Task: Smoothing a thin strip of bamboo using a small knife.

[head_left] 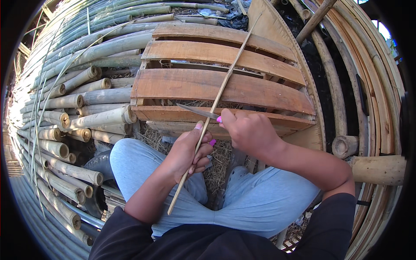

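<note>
A long, thin bamboo strip slants from over my lap up across a slatted wooden crate. My left hand is closed round the strip's lower part, thumb lying along it. In my right hand is a knife, its handle mostly hidden by the closed fingers. The knife's narrow blade points left and crosses the strip just above my left thumb. Bright pink patches show at the fingertips of both hands; I cannot tell what they are.
Stacked bamboo poles fill the left side, their cut ends facing my knee. Thin loose strips lie over them. On the right are a curved wooden panel, a thick bamboo piece near my elbow, and long boards.
</note>
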The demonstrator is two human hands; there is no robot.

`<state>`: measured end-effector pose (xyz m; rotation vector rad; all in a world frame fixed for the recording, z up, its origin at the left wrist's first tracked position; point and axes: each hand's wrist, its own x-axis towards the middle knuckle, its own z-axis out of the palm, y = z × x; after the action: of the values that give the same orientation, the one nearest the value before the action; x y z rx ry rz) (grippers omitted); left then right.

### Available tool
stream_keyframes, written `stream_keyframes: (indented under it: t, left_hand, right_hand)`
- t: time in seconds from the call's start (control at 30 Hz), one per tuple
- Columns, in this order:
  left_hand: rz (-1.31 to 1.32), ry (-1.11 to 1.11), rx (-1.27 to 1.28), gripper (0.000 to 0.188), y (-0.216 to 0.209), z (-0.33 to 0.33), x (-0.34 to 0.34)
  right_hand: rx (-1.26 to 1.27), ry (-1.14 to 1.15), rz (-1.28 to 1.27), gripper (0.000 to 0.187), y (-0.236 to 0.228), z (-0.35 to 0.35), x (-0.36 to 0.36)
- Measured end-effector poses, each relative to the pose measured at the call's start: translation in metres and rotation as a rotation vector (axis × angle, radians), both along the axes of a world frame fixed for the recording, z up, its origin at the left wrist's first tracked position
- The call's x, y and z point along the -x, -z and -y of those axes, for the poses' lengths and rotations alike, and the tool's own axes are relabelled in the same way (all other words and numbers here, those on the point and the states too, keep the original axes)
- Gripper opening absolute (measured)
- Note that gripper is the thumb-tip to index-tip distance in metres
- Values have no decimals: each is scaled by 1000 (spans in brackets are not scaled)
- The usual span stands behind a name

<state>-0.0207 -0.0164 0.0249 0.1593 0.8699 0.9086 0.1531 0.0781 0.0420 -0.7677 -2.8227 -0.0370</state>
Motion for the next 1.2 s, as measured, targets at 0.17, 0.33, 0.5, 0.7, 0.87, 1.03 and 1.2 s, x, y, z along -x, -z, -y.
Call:
stream_keyframes:
  t: [0.17, 0.33, 0.5, 0.7, 0.87, 1.03, 1.2]
  left_hand:
    - [28, 4, -24, 43, 2, -2, -1]
    - [20, 10, -25, 43, 2, -2, -1]
    - [5, 6, 7, 42, 0, -2, 1]
    - [33, 11, 4, 41, -1, -5, 0]
    - [11, 15, 5, 43, 2, -1, 6]
    - [48, 18, -20, 42, 2, -5, 2]
    - [51, 23, -10, 42, 5, -5, 9]
  right_hand:
    - [-13, -18, -7, 17, 12, -27, -3]
    - [-86, 177, 44, 18, 2, -45, 1]
    - [-22, 43, 23, 18, -2, -9, 4]
    - [-42, 122, -13, 18, 3, -55, -3]
    - [28, 75, 37, 19, -4, -3, 5]
    - [68, 111, -52, 17, 5, -46, 0]
    - [73, 127, 24, 18, -6, -9, 11]
